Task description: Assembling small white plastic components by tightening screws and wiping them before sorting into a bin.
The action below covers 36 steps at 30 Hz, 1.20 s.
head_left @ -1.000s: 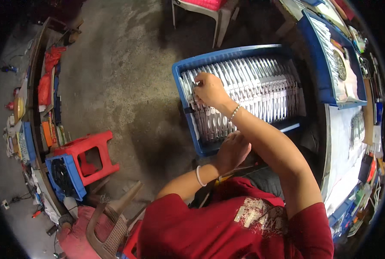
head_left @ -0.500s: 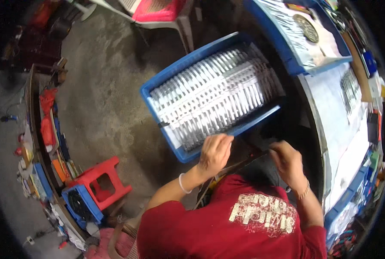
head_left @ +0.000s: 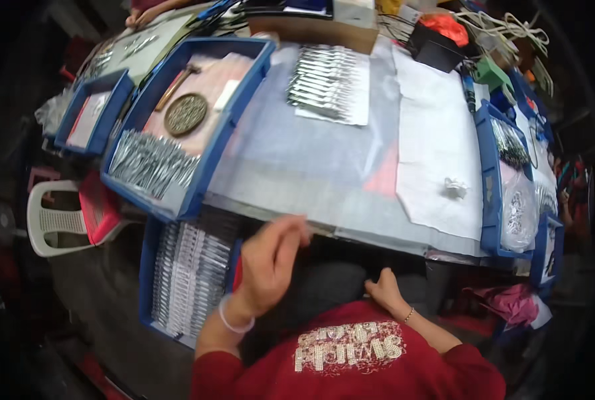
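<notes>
My left hand (head_left: 267, 267), with a white band at the wrist, is raised just off the near edge of the worktable (head_left: 264, 183). Its fingers stretch forward, slightly blurred, and no object shows in them. Over my lap, below the table edge, is my right hand (head_left: 385, 290), wearing a bracelet; its fingers are curled, and anything inside them is hidden. To the left of my left hand, a low blue crate (head_left: 146, 280) holds packed rows of slender silver metal pieces (head_left: 187, 267). A flat row of similar slim metal pieces (head_left: 324, 80) lies on white paper at the table's far side.
On the table's left, a blue tray (head_left: 234, 123) contains loose metal pieces (head_left: 152, 165), a round dish of small parts (head_left: 186, 113) and a hammer (head_left: 176, 88). White cloth (head_left: 437, 143) covers the right side, with crumpled white material (head_left: 455, 188) on it. Another blue tray (head_left: 489, 180) stands farther right.
My view has swung right from the floor and crate to the worktable. The crate now appears lower left. My hands have moved apart, the right one down to my lap.
</notes>
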{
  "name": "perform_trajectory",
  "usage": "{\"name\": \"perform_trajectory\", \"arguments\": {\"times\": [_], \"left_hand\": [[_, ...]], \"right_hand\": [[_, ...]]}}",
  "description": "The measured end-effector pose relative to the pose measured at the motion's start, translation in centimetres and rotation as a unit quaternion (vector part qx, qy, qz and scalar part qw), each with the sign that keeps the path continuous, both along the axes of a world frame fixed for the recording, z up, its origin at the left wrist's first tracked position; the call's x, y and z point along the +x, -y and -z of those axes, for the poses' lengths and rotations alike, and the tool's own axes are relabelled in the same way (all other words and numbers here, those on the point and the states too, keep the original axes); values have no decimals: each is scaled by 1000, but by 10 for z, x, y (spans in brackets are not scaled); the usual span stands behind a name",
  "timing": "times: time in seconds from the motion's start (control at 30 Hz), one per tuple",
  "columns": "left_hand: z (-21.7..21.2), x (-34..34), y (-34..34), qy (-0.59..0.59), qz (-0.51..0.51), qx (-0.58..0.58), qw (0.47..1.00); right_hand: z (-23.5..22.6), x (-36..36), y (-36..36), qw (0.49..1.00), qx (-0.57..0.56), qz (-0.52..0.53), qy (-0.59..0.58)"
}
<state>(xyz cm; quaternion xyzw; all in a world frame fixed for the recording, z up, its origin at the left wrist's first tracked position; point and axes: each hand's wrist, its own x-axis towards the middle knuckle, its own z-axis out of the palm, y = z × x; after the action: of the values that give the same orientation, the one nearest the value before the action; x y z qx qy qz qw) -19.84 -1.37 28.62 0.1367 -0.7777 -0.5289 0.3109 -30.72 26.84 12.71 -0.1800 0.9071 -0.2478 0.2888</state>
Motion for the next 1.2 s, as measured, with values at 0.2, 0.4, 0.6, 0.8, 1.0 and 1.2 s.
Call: {"name": "perform_trajectory", "arguments": {"times": [0.2, 0.4, 0.6, 0.8, 1.0, 1.2], "left_hand": [[24, -191, 111, -28, -54, -333, 941], [55, -286, 168, 140, -27, -592, 793], [44, -290, 170, 66, 7, -667, 742], [4, -200, 99, -52, -43, -326, 943], [32, -40, -38, 140, 173, 535, 815], [102, 26, -99, 135, 140, 646, 738]], "right_hand": [[3, -14, -5, 988, -66, 0, 143], [4, -16, -9, 990, -64, -54, 117], [5, -17, -16, 973, -178, 20, 146], [-1, -26, -11, 890, -265, 92, 359], [-23, -24, -3, 949, -208, -179, 154], [-70, -19, 4, 960, -105, -249, 76]]}}
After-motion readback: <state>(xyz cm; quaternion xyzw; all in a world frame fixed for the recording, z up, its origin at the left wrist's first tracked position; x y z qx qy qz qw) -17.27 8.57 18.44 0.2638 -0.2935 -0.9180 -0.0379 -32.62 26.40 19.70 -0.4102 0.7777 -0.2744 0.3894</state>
